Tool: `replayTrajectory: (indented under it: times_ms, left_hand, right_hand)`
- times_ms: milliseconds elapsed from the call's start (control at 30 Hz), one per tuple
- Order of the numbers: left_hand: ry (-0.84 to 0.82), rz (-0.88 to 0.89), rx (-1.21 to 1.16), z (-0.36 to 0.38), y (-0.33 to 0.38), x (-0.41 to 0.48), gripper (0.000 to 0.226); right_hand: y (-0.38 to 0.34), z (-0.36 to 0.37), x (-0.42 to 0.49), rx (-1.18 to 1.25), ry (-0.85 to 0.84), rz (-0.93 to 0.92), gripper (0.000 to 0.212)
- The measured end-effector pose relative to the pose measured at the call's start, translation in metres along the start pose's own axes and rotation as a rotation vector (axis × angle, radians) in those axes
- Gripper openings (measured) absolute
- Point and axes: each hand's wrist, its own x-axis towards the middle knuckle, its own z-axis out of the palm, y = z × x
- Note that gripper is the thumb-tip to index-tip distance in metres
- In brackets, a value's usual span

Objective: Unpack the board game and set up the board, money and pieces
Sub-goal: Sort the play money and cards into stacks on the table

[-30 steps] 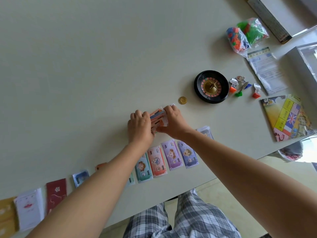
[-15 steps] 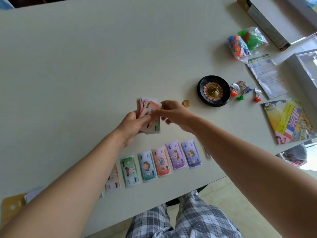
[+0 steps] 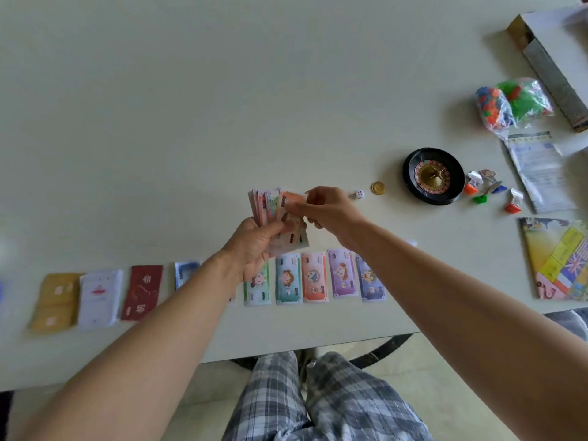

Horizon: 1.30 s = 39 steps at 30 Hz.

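Along the near edge of the pale tabletop (image 3: 222, 90), at about eight o'clock from the hands, four card stacks lie side by side. They are a mustard-yellow card stack (image 3: 54, 300), a white card stack with a red mark (image 3: 100, 299), a dark red card stack with pale characters (image 3: 143, 292) and a blue-and-white card stack (image 3: 186, 273), which is partly hidden by the left forearm.

The left hand (image 3: 254, 246) is raised over the table, fingers and thumb curled round a fanned wad of paper play-money notes (image 3: 270, 211). The right hand (image 3: 331, 208), at three o'clock of the fan, pinches the orange front note (image 3: 291, 198) near its upper right corner.

At six o'clock of the hands a row of play money lies flat on the table: a green note (image 3: 256, 284), a teal note (image 3: 288, 278), an orange-pink note (image 3: 315, 276), a purple note (image 3: 342, 273) and a blue-violet note (image 3: 369, 278) crossed by the right forearm.

At three o'clock of the right hand sit a small white die (image 3: 359, 194), a round gold coin (image 3: 377, 187) and a black roulette wheel with a gold hub (image 3: 433, 176). Just beside the wheel are the card pawns on coloured plastic bases (image 3: 470, 188).

At one o'clock of the wheel lie clear bags of coloured plastic pieces (image 3: 512, 103), with a printed instruction sheet (image 3: 537, 170) at three o'clock. The folded colourful game board (image 3: 556, 259) is at four o'clock by the table edge, and the open cardboard box (image 3: 547, 65) is at the far right corner.
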Motion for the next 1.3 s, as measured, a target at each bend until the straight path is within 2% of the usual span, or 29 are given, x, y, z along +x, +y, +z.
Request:
replayTrajectory:
  times_ms: [100,167,267,367,433,533,600,667,800,967,1100,1200,1300]
  left_hand:
    - [0.023,0.044,-0.059,-0.001,-0.019,-0.020,0.026]
    - [0.010,0.038,-0.164,-0.001,-0.029,-0.032,0.021]
    - [0.080,0.055,-0.226,-0.004,-0.047,-0.052,0.016]
    - [0.154,0.113,-0.190,-0.008,-0.060,-0.066,0.036]
    - [0.207,0.142,-0.181,-0.011,-0.066,-0.076,0.041]
    - [0.262,0.145,-0.193,-0.022,-0.075,-0.089,0.034]
    - [0.267,0.127,-0.245,-0.033,-0.078,-0.097,0.019]
    - [0.253,0.114,-0.290,-0.046,-0.078,-0.102,0.016]
    - [0.308,0.100,-0.177,-0.074,-0.072,-0.109,0.019]
    - [0.328,0.082,-0.048,-0.122,-0.065,-0.123,0.015]
    - [0.295,0.051,-0.065,-0.165,-0.054,-0.132,0.029]
    - [0.268,0.056,-0.083,-0.187,-0.047,-0.139,0.016]
    - [0.249,0.078,-0.121,-0.197,-0.042,-0.141,0.011]
  right_hand:
    - [0.007,0.010,-0.014,-0.061,-0.021,-0.024,0.025]
    - [0.010,0.015,-0.024,-0.061,-0.041,-0.035,0.015]
    - [0.018,0.026,-0.041,-0.041,-0.130,-0.053,0.016]
    - [0.022,0.035,-0.052,-0.066,-0.182,-0.093,0.017]
    - [0.028,0.042,-0.053,-0.123,-0.193,-0.070,0.018]
    - [0.036,0.056,-0.055,-0.181,-0.198,-0.027,0.011]
    - [0.037,0.066,-0.059,-0.168,-0.176,-0.033,0.009]
    - [0.034,0.078,-0.061,-0.131,-0.163,-0.038,0.010]
    - [0.032,0.107,-0.059,-0.071,-0.219,0.020,0.005]
    - [0.030,0.149,-0.060,-0.039,-0.292,0.056,0.017]
    - [0.021,0.192,-0.059,-0.053,-0.270,0.022,0.023]
    - [0.017,0.217,-0.059,-0.120,-0.244,-0.019,0.024]
    - [0.013,0.219,-0.059,-0.018,-0.102,-0.004,0.019]
